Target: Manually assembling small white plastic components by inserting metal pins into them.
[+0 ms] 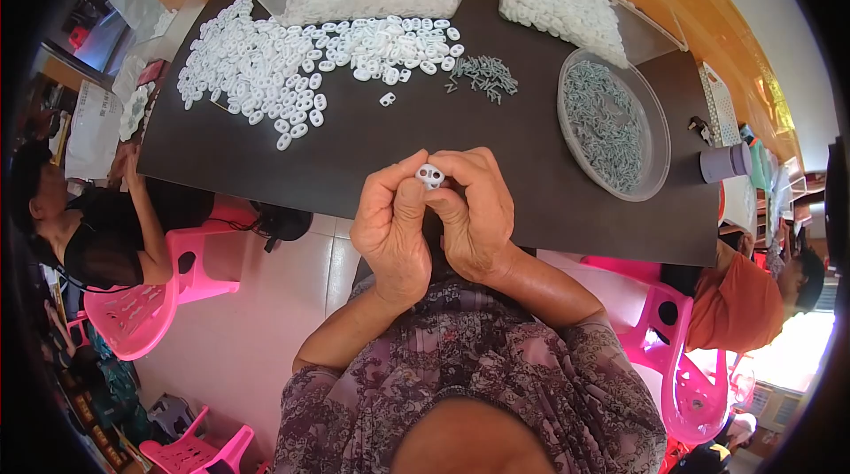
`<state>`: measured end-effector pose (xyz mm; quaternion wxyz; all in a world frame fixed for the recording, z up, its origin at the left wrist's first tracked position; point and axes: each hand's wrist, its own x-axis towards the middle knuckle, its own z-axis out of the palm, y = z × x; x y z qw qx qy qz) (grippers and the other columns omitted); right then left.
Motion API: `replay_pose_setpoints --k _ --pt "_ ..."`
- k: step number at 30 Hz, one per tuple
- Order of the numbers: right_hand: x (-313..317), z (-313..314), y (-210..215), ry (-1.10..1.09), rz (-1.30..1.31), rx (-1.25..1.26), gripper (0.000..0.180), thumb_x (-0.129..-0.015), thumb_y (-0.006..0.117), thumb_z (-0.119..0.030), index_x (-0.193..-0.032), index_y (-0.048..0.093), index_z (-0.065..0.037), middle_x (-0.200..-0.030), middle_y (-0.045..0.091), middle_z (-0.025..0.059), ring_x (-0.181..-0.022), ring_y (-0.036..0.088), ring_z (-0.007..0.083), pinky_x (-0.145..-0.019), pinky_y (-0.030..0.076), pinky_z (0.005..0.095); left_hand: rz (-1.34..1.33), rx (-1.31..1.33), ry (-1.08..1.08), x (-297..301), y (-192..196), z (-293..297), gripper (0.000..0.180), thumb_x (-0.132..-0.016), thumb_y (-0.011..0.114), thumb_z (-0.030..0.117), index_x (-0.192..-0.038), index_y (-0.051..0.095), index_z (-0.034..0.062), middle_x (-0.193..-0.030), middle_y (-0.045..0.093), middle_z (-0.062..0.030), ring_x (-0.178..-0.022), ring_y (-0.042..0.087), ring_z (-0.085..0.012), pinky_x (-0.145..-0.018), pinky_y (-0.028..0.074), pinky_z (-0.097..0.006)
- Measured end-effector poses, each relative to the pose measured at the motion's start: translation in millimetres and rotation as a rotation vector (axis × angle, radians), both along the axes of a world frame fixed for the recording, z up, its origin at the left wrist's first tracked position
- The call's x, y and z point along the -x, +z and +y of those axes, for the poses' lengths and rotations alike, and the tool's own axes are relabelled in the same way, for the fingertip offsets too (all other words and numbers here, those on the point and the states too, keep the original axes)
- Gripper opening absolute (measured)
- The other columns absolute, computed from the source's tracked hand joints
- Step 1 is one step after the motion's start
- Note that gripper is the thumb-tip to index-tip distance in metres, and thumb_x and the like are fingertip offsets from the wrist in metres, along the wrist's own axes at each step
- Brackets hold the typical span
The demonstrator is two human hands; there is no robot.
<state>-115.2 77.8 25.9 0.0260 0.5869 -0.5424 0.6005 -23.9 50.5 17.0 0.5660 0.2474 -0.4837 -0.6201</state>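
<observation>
While my two hands meet at the near edge of the dark surface [310, 148], one small white two-holed piece [430, 176] sits right between the fingers of my left hand [390, 231] and those of my right hand [478, 222]. Both sets are pinching it, thumbs on my side, two holes showing on top! Out ahead, well apart from the grip, one loose white piece [387, 100] lies near the white heap [252, 62]; grey-green screw-like bits [487, 77] pile up to its right, more in the round tub [657, 133].
</observation>
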Motion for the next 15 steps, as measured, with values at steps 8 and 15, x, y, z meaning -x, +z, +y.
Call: replay_pose_setpoints --k 8,15 --pt "6.0 8.8 -2.4 -0.02 0.013 0.104 0.025 -0.079 0.067 -0.008 -0.099 0.056 0.001 -0.087 0.06 0.0122 -0.071 0.054 0.0265 -0.06 0.046 0.0329 0.025 0.125 0.019 8.7 -0.5 13.3 0.022 -0.095 0.05 0.012 -0.11 0.057 -0.0029 -0.094 0.056 -0.0026 -0.082 0.05 -0.0056 -0.075 0.042 -0.019" --pt "4.6 16.0 -6.9 -0.066 0.001 0.118 0.025 -0.079 0.066 -0.009 -0.099 0.056 0.001 -0.087 0.059 0.0124 -0.071 0.054 0.0266 -0.06 0.046 0.033 -0.094 0.2 0.055 10.4 -0.2 18.2 0.02 -0.096 0.049 0.012 -0.108 0.057 -0.0019 -0.092 0.056 -0.0018 -0.08 0.049 -0.0054 -0.073 0.042 -0.019"
